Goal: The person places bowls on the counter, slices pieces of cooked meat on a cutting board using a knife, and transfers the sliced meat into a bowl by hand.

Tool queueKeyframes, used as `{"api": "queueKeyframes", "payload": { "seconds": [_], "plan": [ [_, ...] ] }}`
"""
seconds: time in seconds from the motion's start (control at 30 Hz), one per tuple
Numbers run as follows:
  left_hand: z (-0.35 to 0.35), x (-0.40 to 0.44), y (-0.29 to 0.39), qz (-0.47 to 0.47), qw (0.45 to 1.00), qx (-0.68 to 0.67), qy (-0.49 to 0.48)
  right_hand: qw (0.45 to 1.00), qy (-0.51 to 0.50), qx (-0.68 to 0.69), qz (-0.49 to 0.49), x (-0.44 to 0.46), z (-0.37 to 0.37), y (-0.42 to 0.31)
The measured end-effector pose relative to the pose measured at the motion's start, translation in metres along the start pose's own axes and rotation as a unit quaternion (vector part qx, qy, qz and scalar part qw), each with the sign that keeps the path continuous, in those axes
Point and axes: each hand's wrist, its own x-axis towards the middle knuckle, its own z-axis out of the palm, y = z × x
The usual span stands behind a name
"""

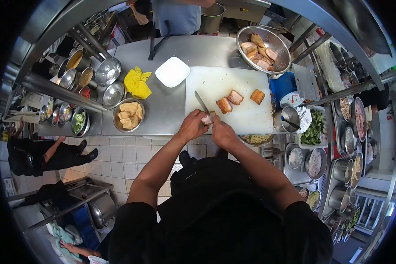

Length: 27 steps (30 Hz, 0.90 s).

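At the front edge of the white cutting board (246, 116), my left hand (192, 126) is closed on a small piece of pork belly (207, 119). My right hand (224, 132) grips a knife (201, 101), its blade pointing up and left across the board, against or just beside that piece. Most of the knife handle is hidden in my fist. To the right of the blade lie two browned pork belly chunks (225, 105) side by side, and another chunk (257, 97) sits apart farther right.
A colander (282, 42) of meat stands at the back right. Left of the board are a white square plate (172, 72), a yellow cloth (137, 83) and a bowl (116, 119) of pale chunks. Another person (177, 17) stands across the counter.
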Motion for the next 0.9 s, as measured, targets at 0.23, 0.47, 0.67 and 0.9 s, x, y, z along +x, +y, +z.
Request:
{"api": "queueKeyframes", "payload": {
  "seconds": [0.23,0.47,0.67,0.9],
  "plan": [
    [0.002,0.002,-0.004,0.019,0.999,-0.013,0.026,0.986,-0.121,-0.075,0.089,-0.04,-0.026,-0.004],
    [0.006,-0.001,-0.004,0.026,0.998,-0.024,0.044,0.996,-0.045,-0.063,0.035,0.0,0.017,0.016],
    [0.001,-0.011,0.0,-0.002,0.998,-0.036,0.042,0.999,-0.002,-0.041,0.021,-0.015,-0.001,-0.005],
    [0.006,-0.008,-0.007,-0.011,0.998,-0.049,0.038,0.976,-0.16,-0.089,0.114,-0.032,-0.025,-0.016]
  ]
}}
